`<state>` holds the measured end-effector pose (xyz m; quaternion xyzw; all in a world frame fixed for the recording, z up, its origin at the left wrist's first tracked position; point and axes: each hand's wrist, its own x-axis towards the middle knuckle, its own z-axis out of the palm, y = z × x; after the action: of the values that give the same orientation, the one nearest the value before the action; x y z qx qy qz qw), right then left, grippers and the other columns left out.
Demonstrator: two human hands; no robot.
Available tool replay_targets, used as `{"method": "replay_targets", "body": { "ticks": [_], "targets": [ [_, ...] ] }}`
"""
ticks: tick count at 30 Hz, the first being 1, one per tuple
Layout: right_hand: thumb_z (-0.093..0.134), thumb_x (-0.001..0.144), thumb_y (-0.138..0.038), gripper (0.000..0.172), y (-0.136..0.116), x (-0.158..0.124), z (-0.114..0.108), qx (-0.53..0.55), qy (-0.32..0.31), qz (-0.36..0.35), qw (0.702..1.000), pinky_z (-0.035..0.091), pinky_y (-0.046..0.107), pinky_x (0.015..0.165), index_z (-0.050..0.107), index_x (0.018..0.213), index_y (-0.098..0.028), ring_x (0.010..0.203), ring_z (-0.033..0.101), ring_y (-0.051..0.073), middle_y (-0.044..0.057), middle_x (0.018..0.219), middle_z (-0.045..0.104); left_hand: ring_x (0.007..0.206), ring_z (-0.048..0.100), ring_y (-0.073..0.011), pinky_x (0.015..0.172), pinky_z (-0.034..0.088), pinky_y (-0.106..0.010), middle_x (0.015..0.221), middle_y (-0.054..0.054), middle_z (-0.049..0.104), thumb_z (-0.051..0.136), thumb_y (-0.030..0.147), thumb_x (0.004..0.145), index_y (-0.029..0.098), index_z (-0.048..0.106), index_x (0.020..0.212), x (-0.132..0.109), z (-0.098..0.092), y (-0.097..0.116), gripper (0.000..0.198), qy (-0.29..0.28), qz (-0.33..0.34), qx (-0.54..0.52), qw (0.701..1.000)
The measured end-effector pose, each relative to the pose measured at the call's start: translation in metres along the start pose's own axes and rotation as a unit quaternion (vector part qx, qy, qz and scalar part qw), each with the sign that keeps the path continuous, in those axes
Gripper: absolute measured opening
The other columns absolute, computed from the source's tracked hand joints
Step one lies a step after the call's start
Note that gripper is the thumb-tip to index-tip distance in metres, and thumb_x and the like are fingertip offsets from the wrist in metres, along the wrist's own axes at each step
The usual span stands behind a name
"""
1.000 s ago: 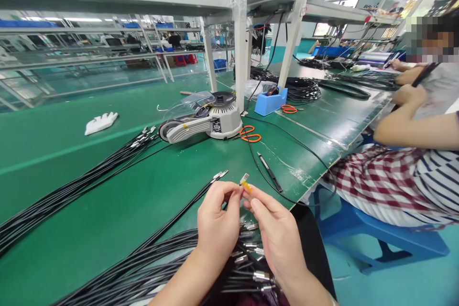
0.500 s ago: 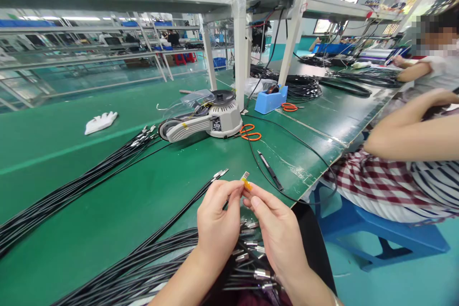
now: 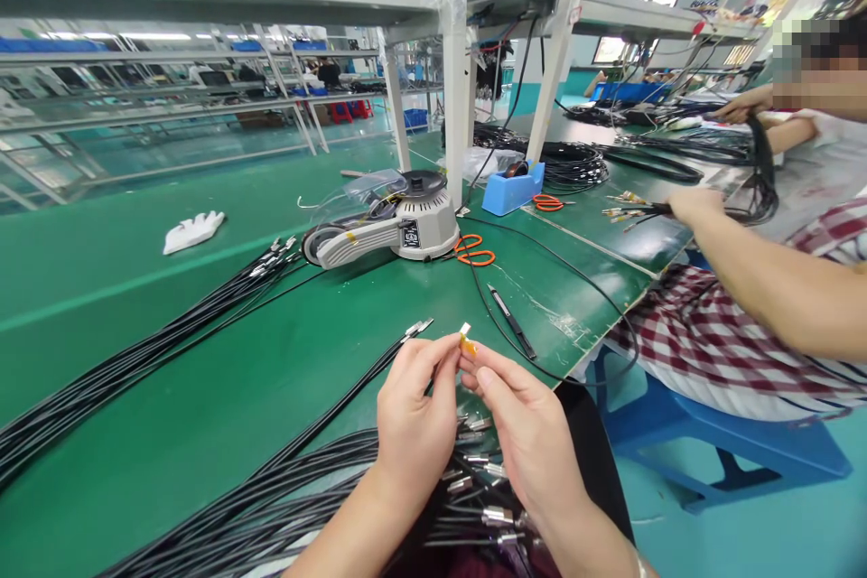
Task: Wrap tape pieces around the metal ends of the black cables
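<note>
Between the fingertips of both hands is a small metal cable connector [image 3: 465, 329], with a piece of amber tape [image 3: 469, 347] at its base. My left hand [image 3: 418, 406] is closed, thumb and forefinger pinching the connector from the left. From the right, my right hand [image 3: 528, 420] is closed too, its fingertips pinching the amber tape against the connector. The cable behind the connector is hidden by my hands. Beneath my wrists lies a bundle of black cables [image 3: 325, 470] with metal ends. A few more cable ends [image 3: 418, 328] point up just left of my left hand.
A grey tape dispenser machine [image 3: 426, 221] stands ahead, with orange-handled scissors [image 3: 474, 250] and a black cutter knife [image 3: 511, 321] to its right. Leftward lie another black cable bundle [image 3: 182, 316] and a white glove [image 3: 193, 232]. A co-worker [image 3: 778, 280] sits at right.
My hands stay almost in place, with the amber tape and connector slightly turned. The co-worker's arm has reached out over the table, and that person now holds a bundle of black cables.
</note>
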<state>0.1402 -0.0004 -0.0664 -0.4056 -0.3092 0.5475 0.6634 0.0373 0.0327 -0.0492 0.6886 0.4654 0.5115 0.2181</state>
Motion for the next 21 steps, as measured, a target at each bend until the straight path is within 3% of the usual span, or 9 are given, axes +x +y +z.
{"method": "replay_targets", "body": {
  "ticks": [6,9,14,21],
  "targets": [
    [0.06,0.084,-0.032,0.028,-0.002,-0.004,0.002,-0.069,0.013,-0.018,0.997,0.05,0.039,0.095,0.067,0.109,-0.023,0.107,0.062,0.024,0.006,0.115,0.067,0.077,0.061,-0.0135,0.071,0.05,-0.026,0.087,-0.002,0.065,0.054,0.025,0.086,0.02,0.063,0.093,0.003,0.0,-0.002,0.013,-0.023,-0.072,0.009,0.997],
    [0.061,0.083,-0.034,0.035,-0.003,-0.008,0.001,-0.104,0.018,-0.026,0.994,0.05,0.041,0.094,0.064,0.114,-0.019,0.107,0.062,0.025,0.009,0.115,0.067,0.076,0.061,-0.0132,0.07,0.049,-0.026,0.083,-0.001,0.064,0.051,0.025,0.087,0.021,0.065,0.087,0.005,-0.002,-0.001,0.014,-0.051,-0.056,0.023,0.997],
    [0.054,0.087,-0.038,0.045,-0.005,-0.009,-0.003,-0.11,0.022,-0.029,0.993,0.052,0.04,0.09,0.049,0.127,-0.02,0.105,0.062,0.023,0.011,0.12,0.062,0.073,0.06,-0.0125,0.069,0.049,-0.025,0.083,0.0,0.063,0.052,0.024,0.087,0.022,0.063,0.09,0.006,-0.004,-0.002,0.012,-0.02,-0.021,0.026,0.999],
    [0.065,0.076,-0.046,0.035,-0.02,0.009,0.009,-0.147,0.027,-0.024,0.988,0.052,0.034,0.077,0.056,0.094,-0.017,0.088,0.062,0.02,0.007,0.093,0.064,0.076,0.059,-0.0135,0.069,0.048,-0.024,0.083,-0.003,0.06,0.054,0.019,0.085,0.019,0.063,0.089,0.005,-0.004,0.001,0.011,0.001,0.044,0.055,0.998]
  ]
}}
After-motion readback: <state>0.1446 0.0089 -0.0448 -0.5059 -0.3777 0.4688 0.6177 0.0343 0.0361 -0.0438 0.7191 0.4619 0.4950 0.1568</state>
